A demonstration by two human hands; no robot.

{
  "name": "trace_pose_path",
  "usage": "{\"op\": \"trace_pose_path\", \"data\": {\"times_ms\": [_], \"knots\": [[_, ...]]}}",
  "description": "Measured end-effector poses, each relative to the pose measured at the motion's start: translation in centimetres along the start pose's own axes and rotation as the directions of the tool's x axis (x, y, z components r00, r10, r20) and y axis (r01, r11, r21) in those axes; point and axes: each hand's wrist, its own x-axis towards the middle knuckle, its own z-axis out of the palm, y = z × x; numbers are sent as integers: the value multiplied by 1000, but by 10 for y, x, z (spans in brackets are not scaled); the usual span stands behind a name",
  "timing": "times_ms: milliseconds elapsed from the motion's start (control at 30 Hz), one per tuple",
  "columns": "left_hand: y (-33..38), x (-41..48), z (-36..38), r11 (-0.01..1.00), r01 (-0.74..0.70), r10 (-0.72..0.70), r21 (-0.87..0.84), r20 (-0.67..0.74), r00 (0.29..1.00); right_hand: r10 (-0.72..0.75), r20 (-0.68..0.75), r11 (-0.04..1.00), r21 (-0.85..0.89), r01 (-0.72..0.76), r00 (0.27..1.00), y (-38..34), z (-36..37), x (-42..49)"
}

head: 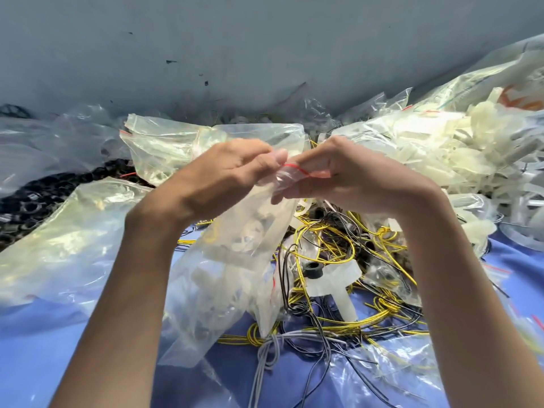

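Observation:
A clear zip bag [235, 260] with a red seal strip hangs in the middle of the view, filled with whitish plastic parts. My left hand [223, 178] pinches the bag's top edge at the left of the red strip. My right hand [347, 175] pinches the same edge from the right, fingertips close to those of my left hand. The bag's lower end rests on the blue cloth [44, 348].
A tangle of yellow, black and grey wires [338, 290] lies under the hands with a white T-shaped plastic fitting [335, 284]. Several clear bags of parts [73, 245] lie at left, loose white plastic pieces [441, 148] pile up at right. A grey wall [235, 48] stands behind.

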Motion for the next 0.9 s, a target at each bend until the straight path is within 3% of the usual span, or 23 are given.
{"op": "trace_pose_path", "data": {"times_ms": [167, 267, 467, 533, 667, 900], "knots": [[-14, -1, -1, 988, 118, -123, 104, 41, 992, 249, -59, 963, -87, -253, 967, 20, -2, -1], [-18, -2, -3, 988, 122, -128, 98, 54, 990, 439, 70, 877, -250, -411, 896, 36, 6, -2], [-16, -4, -5, 986, 122, -127, 111, 41, 991, 600, 188, 726, -535, -432, 777, 58, 26, 3], [-14, -4, -5, 985, 123, -129, 118, 42, 991, 632, 204, 711, -536, -455, 748, 64, 29, 4], [-13, -4, -5, 983, 128, -134, 129, 36, 990, 614, 170, 735, -479, -480, 771, 69, 25, 2], [-15, -3, -6, 983, 142, -146, 114, 35, 989, 482, -42, 817, -338, -466, 875, 67, -7, -13]]}}
